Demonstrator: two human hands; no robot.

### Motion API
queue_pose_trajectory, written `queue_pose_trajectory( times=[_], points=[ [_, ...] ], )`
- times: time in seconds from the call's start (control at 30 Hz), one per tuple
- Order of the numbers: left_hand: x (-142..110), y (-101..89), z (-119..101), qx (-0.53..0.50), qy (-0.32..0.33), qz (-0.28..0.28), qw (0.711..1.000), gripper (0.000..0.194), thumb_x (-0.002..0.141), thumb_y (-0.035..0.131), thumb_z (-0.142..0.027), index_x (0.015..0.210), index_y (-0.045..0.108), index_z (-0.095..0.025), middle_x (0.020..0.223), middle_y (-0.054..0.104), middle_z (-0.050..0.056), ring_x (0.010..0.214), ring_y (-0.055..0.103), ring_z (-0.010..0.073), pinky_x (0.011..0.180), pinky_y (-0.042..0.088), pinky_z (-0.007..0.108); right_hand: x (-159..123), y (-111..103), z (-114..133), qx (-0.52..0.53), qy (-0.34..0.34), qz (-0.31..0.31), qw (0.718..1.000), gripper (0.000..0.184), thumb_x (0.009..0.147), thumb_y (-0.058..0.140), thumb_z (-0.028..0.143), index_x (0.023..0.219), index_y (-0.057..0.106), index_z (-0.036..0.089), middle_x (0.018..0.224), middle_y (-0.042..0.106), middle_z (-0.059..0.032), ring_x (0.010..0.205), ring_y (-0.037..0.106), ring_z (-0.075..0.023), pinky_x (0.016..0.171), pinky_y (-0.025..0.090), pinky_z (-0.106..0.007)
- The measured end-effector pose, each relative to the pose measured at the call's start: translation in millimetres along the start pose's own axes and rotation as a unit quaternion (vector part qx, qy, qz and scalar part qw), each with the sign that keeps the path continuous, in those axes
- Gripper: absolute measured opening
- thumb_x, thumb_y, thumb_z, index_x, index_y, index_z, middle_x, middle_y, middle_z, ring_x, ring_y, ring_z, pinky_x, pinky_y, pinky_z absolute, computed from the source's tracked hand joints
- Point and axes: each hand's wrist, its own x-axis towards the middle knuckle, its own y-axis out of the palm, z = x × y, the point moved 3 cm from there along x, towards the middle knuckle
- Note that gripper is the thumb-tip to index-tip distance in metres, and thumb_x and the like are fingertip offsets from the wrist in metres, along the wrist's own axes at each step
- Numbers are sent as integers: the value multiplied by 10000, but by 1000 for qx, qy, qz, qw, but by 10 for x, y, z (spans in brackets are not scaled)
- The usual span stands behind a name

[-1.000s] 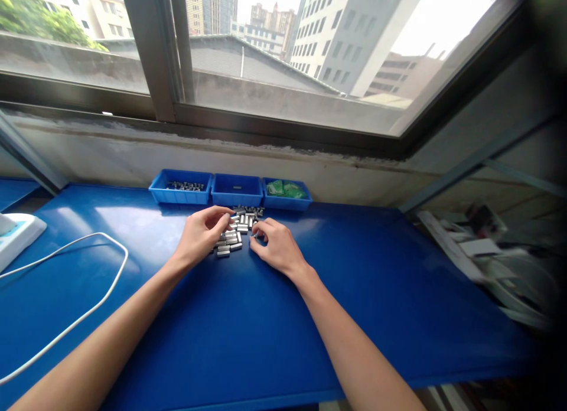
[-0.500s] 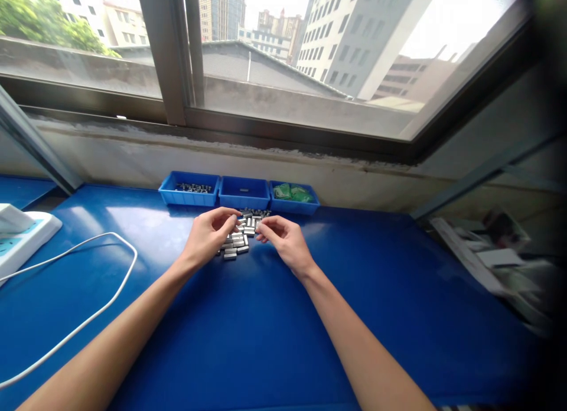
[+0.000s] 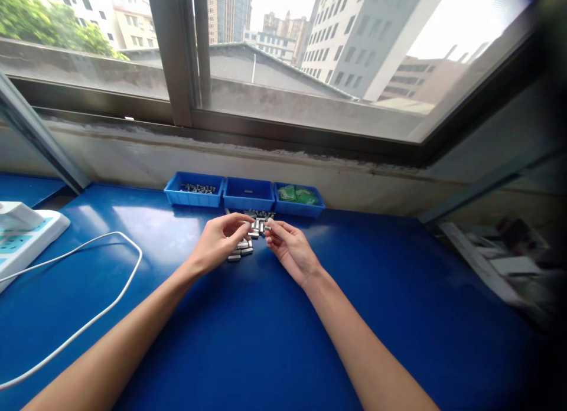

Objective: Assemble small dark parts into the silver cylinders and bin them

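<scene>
Over the left side of a pile of small silvery metal blocks (image 3: 240, 251) hovers my left hand (image 3: 221, 240). Its thumb and forefinger are curved with a gap between their tips, and I see nothing held there. At the pile's right edge, my right hand (image 3: 292, 248) is closed in a pinch. A small silvery metal piece (image 3: 267, 228) shows at its thumb and fingertips, too small to tell its exact kind. Behind the hands lie several small screws (image 3: 261, 214). My left hand hides part of the pile.
Three blue bins stand by the wall: the left bin (image 3: 172, 193) with screws, the middle bin (image 3: 248, 203) with one metal piece, the right bin (image 3: 301, 209) with green packets. At left are a white power strip (image 3: 48, 237) and a cable (image 3: 128, 281) on the blue table (image 3: 248, 340).
My right hand has turned and now shows a small metal piece at its fingertips. My left hand has shifted slightly right over the pile. The whole view has moved a little.
</scene>
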Motion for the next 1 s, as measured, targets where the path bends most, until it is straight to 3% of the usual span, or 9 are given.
queue_pose_trajectory(
  times=[0.17,0.27,0.47,0.57,0.7,0.77,0.83,0.9,1.0],
  points=[
    [-22,48,-23,8,22,42,999,349,862,649,-421,1103,711,-176,1008,750,97,896,715,226,779,570,308,-34,48,7,-44,-27,21,998,320,679,851,354,875,664,184,767,697,6,629,621,-87,637,502,-216],
    [-26,63,3,21,30,60,998,332,846,671,-422,1060,733,-176,1031,743,101,885,712,230,784,572,320,-53,88,17,-93,-70,42,992,371,697,840,368,895,570,210,674,670,34,592,600,-98,616,482,-228],
    [-8,52,23,40,52,34,997,274,809,711,-423,905,754,-171,900,748,86,832,705,223,769,569,319,-55,115,8,-180,-116,51,976,429,724,808,445,904,483,231,655,683,35,592,640,-136,614,501,-258],
    [39,-25,23,56,32,-17,998,293,807,712,-448,860,757,-163,866,754,83,814,704,215,752,563,303,-46,73,30,-233,-131,28,963,394,768,752,502,910,514,222,719,717,-4,635,679,-161,632,521,-277],
    [172,-330,146,-44,-55,-161,985,356,769,756,-459,895,741,-127,826,751,96,760,716,196,683,567,271,-43,-30,111,-360,-186,-33,913,303,840,672,501,868,580,214,773,728,-33,676,699,-182,667,532,-301],
    [242,-515,251,-145,-100,-234,956,349,748,789,-409,916,726,-110,849,751,104,797,729,183,720,580,256,-44,-72,140,-407,-208,-52,888,265,865,641,477,852,601,215,778,726,-36,686,700,-190,673,533,-309],
    [302,-674,324,-241,-100,-290,921,268,741,813,-298,879,703,-96,845,745,96,816,733,154,767,585,224,-43,-102,158,-433,-223,-62,871,241,877,621,455,847,615,216,772,723,-36,676,691,-191,660,528,-308],
    [344,-772,366,-323,-100,-319,885,170,758,795,-185,845,685,-88,837,739,90,826,735,139,779,592,193,-42,-120,172,-452,-237,-69,857,221,883,604,431,844,624,215,767,719,-34,667,681,-188,644,520,-301],
    [379,-812,357,-388,-92,-323,858,84,796,744,-107,845,682,-79,866,738,106,879,737,152,796,606,183,-43,-129,197,-492,-265,-74,826,168,869,611,376,847,636,212,778,713,-29,668,665,-180,628,507,-289]
  ],
)
